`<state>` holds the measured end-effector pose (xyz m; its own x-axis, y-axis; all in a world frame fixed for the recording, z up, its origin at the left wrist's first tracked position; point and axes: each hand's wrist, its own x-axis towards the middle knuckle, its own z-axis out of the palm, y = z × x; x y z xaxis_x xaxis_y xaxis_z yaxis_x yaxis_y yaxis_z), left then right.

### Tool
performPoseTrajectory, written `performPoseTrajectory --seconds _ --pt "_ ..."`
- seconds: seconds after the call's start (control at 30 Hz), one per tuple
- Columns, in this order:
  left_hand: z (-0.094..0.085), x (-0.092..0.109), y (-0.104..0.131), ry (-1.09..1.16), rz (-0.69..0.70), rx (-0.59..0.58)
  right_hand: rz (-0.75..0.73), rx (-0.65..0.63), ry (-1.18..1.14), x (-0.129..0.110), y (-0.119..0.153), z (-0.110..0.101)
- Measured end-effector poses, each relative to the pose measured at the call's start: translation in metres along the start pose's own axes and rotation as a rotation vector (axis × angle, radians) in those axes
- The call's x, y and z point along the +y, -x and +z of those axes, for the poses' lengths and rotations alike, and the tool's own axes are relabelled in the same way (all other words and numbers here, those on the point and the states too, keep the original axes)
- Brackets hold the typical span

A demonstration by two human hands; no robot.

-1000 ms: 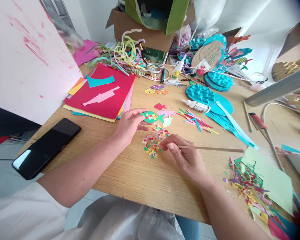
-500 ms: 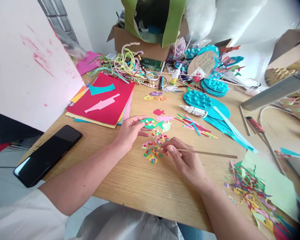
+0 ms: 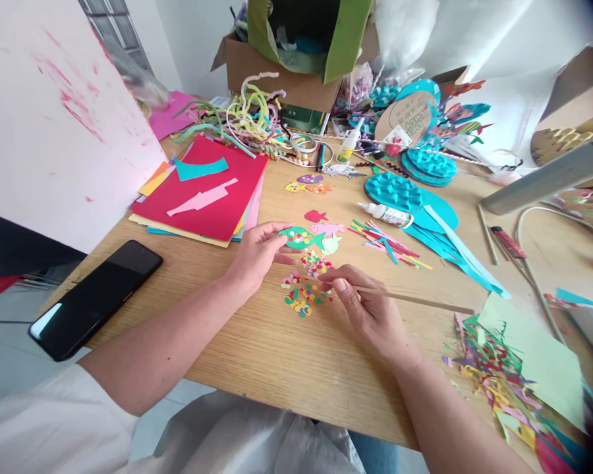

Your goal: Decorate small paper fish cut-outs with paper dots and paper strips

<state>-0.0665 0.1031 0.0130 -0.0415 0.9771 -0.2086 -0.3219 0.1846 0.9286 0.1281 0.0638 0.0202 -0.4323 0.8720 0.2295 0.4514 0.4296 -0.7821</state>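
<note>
My left hand pinches the tail-less end of a green paper fish dotted with small coloured paper circles. In my right hand is a thin wooden stick, its tip pointing left over a scatter of tiny paper dots. Just behind the green fish lie a red paper fish, a pink paper fish and a pale green paper fish. Farther back are three dotted fish, a purple one, a yellow one and an orange one.
Coloured paper sheets are stacked at left, near a black phone. Right of the fish lie paper strips, a glue bottle and blue ovals. Paper scraps cover the right front. Pipe cleaners are heaped behind.
The stick's tip has moved slightly left over the paper dots with my right hand. My left hand keeps the green fish in about the same place. The view has shifted slightly.
</note>
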Motion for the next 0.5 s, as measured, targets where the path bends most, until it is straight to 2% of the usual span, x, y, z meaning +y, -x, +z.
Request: performPoseTrajectory --seconds 0.2,0.4,0.5 --pt "0.0002 0.0004 0.0005 -0.001 -0.002 0.0 -0.017 -0.062 -0.003 -0.0001 0.0005 0.0" --pt "-0.0003 -0.001 0.0002 -0.003 0.001 -0.002 0.007 -0.003 -0.002 0.0007 0.0014 -0.0011" --pt "0.0001 -0.0006 0.0001 -0.007 0.002 -0.002 -0.004 -0.045 -0.008 -0.0001 0.0006 -0.0004"
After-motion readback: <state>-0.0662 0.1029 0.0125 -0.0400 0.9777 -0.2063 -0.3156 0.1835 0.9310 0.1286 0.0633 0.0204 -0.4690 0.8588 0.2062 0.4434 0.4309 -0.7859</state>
